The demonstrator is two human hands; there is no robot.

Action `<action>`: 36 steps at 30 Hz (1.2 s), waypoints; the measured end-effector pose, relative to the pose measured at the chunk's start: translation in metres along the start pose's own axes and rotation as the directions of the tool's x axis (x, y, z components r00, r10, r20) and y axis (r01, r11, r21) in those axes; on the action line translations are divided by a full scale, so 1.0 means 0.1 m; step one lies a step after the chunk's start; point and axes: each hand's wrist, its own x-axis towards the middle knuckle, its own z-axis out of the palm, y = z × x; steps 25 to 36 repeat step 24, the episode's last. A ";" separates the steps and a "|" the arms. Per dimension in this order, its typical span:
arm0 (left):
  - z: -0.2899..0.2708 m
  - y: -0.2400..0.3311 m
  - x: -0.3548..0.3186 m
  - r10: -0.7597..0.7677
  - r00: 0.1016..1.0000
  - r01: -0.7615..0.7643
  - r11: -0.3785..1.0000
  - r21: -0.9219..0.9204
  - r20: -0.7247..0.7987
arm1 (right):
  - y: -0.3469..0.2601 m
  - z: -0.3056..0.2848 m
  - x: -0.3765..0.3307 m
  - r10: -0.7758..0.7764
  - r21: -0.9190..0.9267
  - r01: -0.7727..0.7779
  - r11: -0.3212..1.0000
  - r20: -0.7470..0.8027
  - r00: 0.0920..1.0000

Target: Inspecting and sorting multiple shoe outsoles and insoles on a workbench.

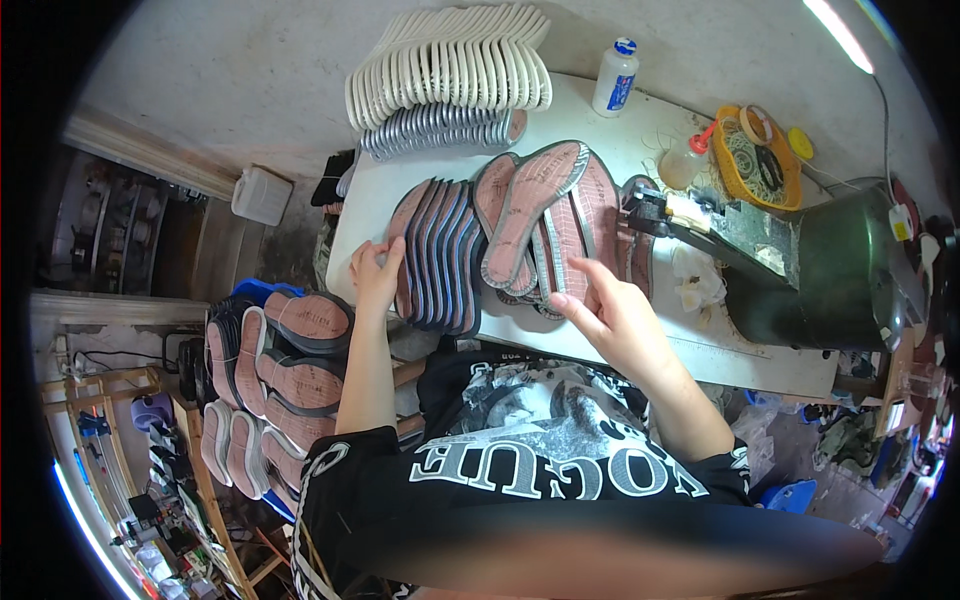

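Observation:
A row of shoe insoles with pinkish faces and dark edges (437, 255) leans in a slanted line on the white table. My left hand (375, 275) is at the left end of that row, its fingers apart and the thumb side against the outermost insole. To the right of the row lies a loose, overlapping pile of pink insoles with grey rims (540, 205). Just over the near edge of this pile is my right hand (615, 312), with thumb and index finger spread and nothing between them. Its other fingers are curled and partly hidden.
A black sewing machine (815, 265) stands at the right of the white table (600, 345). White curved pieces (450, 65) are stacked at the back. A white bottle (615, 78), a red-tipped bottle (685, 160) and a yellow basket (765, 185) stand behind. More insoles (305, 385) fill the left.

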 end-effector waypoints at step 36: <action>-0.23 2.37 -0.78 0.562 0.591 0.456 0.359 -0.814 0.579 | 0.15 -0.09 -0.13 -0.367 0.945 0.088 0.315 0.036 0.929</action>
